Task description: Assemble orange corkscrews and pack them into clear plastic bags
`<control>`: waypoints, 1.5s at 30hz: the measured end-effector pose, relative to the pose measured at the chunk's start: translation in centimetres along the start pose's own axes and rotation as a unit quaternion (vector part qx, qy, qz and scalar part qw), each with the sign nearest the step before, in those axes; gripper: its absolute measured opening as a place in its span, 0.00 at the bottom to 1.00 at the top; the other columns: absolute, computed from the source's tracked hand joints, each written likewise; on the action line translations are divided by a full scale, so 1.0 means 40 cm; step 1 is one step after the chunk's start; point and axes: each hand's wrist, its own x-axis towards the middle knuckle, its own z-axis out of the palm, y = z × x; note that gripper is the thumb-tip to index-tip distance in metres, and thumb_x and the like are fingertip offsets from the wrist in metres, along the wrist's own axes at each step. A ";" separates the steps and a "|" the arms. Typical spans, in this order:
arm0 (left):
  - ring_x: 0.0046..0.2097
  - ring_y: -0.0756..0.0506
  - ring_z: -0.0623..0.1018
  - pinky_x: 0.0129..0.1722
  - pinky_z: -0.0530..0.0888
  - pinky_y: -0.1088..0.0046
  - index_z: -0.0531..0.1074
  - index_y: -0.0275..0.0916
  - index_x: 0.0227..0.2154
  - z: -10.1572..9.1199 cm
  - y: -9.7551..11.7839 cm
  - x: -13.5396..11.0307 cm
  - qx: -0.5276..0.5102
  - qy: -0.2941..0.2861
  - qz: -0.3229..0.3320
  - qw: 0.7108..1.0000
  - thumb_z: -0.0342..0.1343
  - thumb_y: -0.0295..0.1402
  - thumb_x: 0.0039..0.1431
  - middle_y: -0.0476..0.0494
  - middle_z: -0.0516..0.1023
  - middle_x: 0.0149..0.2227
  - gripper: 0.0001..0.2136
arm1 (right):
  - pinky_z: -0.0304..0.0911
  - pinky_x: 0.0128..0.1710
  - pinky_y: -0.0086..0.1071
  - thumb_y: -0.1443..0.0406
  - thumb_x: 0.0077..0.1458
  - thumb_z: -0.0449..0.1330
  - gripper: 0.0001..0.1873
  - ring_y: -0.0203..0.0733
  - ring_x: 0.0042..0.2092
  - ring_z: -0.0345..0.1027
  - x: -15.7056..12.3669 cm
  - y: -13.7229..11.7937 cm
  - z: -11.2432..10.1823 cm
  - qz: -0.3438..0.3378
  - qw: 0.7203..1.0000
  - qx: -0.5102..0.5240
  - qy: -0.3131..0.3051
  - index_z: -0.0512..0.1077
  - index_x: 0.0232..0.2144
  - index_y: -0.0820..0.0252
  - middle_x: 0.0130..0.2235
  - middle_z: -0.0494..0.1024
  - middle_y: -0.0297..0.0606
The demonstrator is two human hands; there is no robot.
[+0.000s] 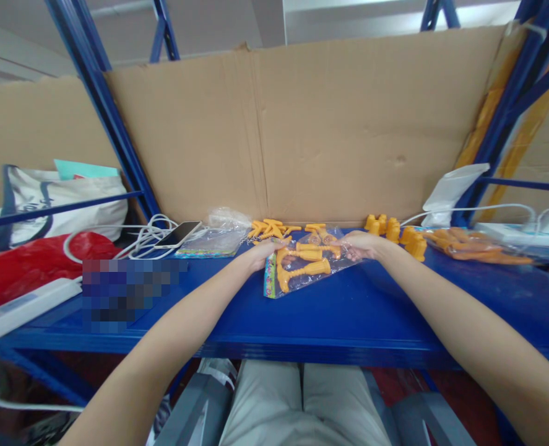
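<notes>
A clear plastic bag (297,284) with a colourful printed strip along its left end lies between my hands over the blue table. Inside it are several orange plastic pieces (318,267), some shaped like toy tools with ribbed handles. My left hand (263,253) grips the bag near its upper left edge. At the other end, my right hand (363,245) pinches the bag's right side, its fingertips partly hidden by plastic. Just behind the bag sits a pile of small orange pieces (268,229). Several chunky orange pieces (393,230) stand beyond my right hand.
Flat clear bags (216,240) and a phone (180,234) lie left of the pile, beside white cables (150,241). A filled bag of orange pieces (478,244) rests at the right. Cardboard (330,130) walls off the back, with blue posts (111,118) at the sides.
</notes>
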 end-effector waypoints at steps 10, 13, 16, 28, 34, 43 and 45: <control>0.26 0.46 0.80 0.25 0.78 0.72 0.69 0.30 0.50 0.025 0.015 -0.016 -0.039 0.047 0.006 0.998 0.45 0.21 0.63 0.37 0.81 0.33 0.14 | 0.64 0.25 0.31 0.59 0.50 0.63 0.14 0.34 0.21 0.62 0.004 0.000 -0.034 -0.062 0.996 -0.055 0.014 0.67 0.20 0.60 0.22 0.72 0.40; 0.29 0.46 0.81 0.27 0.78 0.73 0.67 0.29 0.52 0.035 0.024 -0.025 -0.057 0.050 -0.007 0.997 0.43 0.23 0.64 0.35 0.81 0.35 0.15 | 0.65 0.29 0.32 0.60 0.51 0.63 0.13 0.37 0.25 0.67 -0.005 -0.003 -0.041 -0.049 0.995 -0.074 0.036 0.68 0.21 0.60 0.24 0.75 0.42; 0.32 0.45 0.81 0.31 0.79 0.72 0.67 0.28 0.52 0.037 0.027 -0.029 -0.078 0.033 -0.008 0.996 0.42 0.24 0.66 0.33 0.81 0.37 0.16 | 0.65 0.31 0.32 0.62 0.50 0.63 0.12 0.38 0.28 0.69 -0.015 -0.010 -0.035 -0.027 0.996 -0.070 0.051 0.67 0.20 0.60 0.26 0.76 0.42; 0.32 0.46 0.81 0.32 0.79 0.74 0.68 0.28 0.50 0.032 0.031 -0.032 -0.109 0.036 0.020 0.993 0.42 0.27 0.67 0.35 0.81 0.35 0.15 | 0.64 0.25 0.30 0.64 0.49 0.62 0.05 0.35 0.23 0.65 -0.003 -0.007 -0.016 -0.127 0.992 -0.016 0.005 0.71 0.28 0.60 0.23 0.74 0.37; 0.28 0.45 0.81 0.28 0.80 0.72 0.68 0.28 0.50 0.025 0.024 -0.024 -0.115 0.032 0.008 0.993 0.44 0.25 0.65 0.36 0.81 0.33 0.14 | 0.63 0.24 0.27 0.68 0.45 0.64 0.04 0.32 0.22 0.64 0.011 0.003 -0.019 -0.138 0.988 0.055 -0.041 0.72 0.27 0.61 0.21 0.72 0.33; 0.28 0.46 0.80 0.26 0.79 0.72 0.68 0.31 0.50 0.024 0.023 -0.017 -0.096 0.038 0.004 0.995 0.42 0.26 0.65 0.39 0.80 0.31 0.15 | 0.61 0.21 0.25 0.72 0.48 0.61 0.06 0.31 0.18 0.59 0.005 0.002 -0.008 -0.079 0.991 0.099 -0.044 0.70 0.21 0.62 0.17 0.70 0.34; 0.30 0.45 0.81 0.27 0.79 0.71 0.67 0.31 0.50 0.023 0.021 -0.016 -0.094 0.058 0.006 0.994 0.42 0.25 0.65 0.38 0.80 0.32 0.15 | 0.60 0.20 0.25 0.71 0.48 0.61 0.07 0.31 0.18 0.59 0.007 0.002 -0.007 -0.081 0.992 0.088 -0.034 0.71 0.21 0.63 0.17 0.71 0.35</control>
